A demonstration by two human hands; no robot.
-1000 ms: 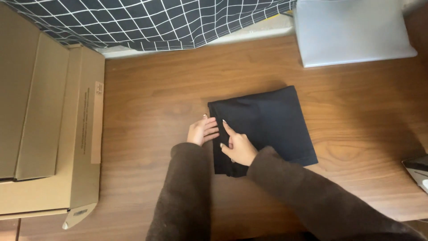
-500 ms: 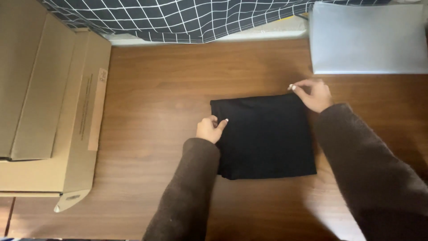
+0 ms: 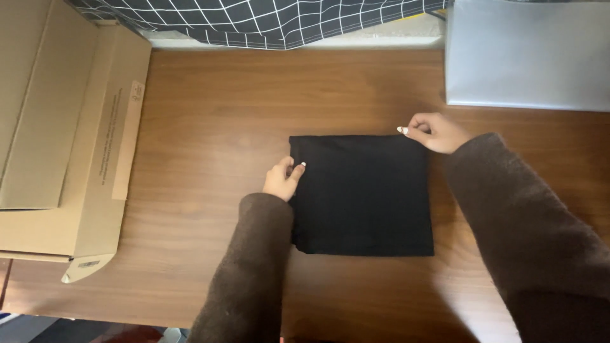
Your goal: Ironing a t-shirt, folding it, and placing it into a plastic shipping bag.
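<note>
The left hand point(image 3: 282, 179) has its grip pinched narrow on the left edge of a folded black cloth point(image 3: 362, 197), near that cloth's upper left corner, thumb and fingertips closed onto the fabric. The right hand point(image 3: 435, 132) pinches the cloth's upper right corner, at about one o'clock from the cloth's middle, its grip likewise narrow and closed on the hem. Both forearms wear dark brown fuzzy sleeves point(image 3: 254, 267) that come in from six and four o'clock.

The cloth lies flat as a neat near-square on the brown wooden worktop point(image 3: 216, 114), a little right of the picture's centre, its edges straight and its lower half untouched by either hand.

At nine o'clock from the cloth, well apart from it, flattened brown cardboard boxes point(image 3: 70, 146) rest on the worktop's left end. At one o'clock, near the right hand but not touching it, lies a pale grey flat sheet point(image 3: 527, 57). Along the far edge at twelve o'clock hangs a dark fabric with a white grid pattern point(image 3: 254, 22).
</note>
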